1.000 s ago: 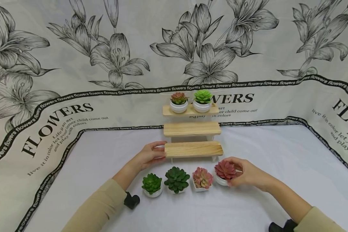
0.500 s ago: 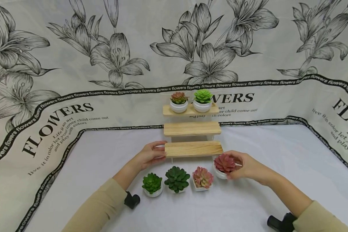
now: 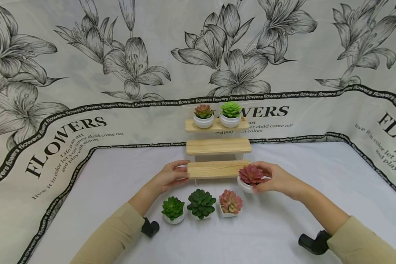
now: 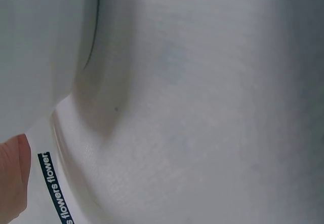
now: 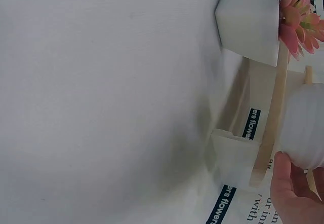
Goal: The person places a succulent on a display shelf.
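The red succulent has shifted leftward, pinched by the slanting right hand, left hand holding the lowest shelf.

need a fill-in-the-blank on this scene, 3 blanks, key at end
The right hand holds a red succulent in a pot coloured ____.
The number of potted succulents on the top shelf is ____.
The left hand is at one end of the bottom shelf, on a wooden stand with ____ shelves.

Missing words: white; two; three.
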`<state>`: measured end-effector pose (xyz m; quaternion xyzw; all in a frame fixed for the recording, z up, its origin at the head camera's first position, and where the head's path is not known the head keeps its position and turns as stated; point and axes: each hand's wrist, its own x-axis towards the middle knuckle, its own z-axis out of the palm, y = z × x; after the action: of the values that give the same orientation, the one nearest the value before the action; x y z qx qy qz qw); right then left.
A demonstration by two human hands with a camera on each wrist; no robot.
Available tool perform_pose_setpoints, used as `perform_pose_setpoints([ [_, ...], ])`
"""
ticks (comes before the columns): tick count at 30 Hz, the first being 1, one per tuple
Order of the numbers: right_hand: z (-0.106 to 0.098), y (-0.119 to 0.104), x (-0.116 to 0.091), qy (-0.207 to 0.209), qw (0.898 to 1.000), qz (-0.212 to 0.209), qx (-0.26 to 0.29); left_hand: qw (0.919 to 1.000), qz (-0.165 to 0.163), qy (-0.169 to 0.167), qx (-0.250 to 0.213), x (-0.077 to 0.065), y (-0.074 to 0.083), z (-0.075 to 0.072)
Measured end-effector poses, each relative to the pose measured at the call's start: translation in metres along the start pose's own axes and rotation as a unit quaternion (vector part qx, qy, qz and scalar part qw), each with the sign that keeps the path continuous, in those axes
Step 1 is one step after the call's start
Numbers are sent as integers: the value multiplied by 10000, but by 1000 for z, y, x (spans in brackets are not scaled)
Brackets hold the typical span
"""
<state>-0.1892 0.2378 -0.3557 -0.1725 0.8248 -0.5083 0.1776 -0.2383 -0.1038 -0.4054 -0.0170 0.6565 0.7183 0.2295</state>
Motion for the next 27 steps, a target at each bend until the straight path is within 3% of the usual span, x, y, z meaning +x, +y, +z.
perform_pose_setpoints([
  [27, -4, -50, 55, 466, 9987, -130, 158, 10000, -49, 17, -80, -1, 1, 1],
])
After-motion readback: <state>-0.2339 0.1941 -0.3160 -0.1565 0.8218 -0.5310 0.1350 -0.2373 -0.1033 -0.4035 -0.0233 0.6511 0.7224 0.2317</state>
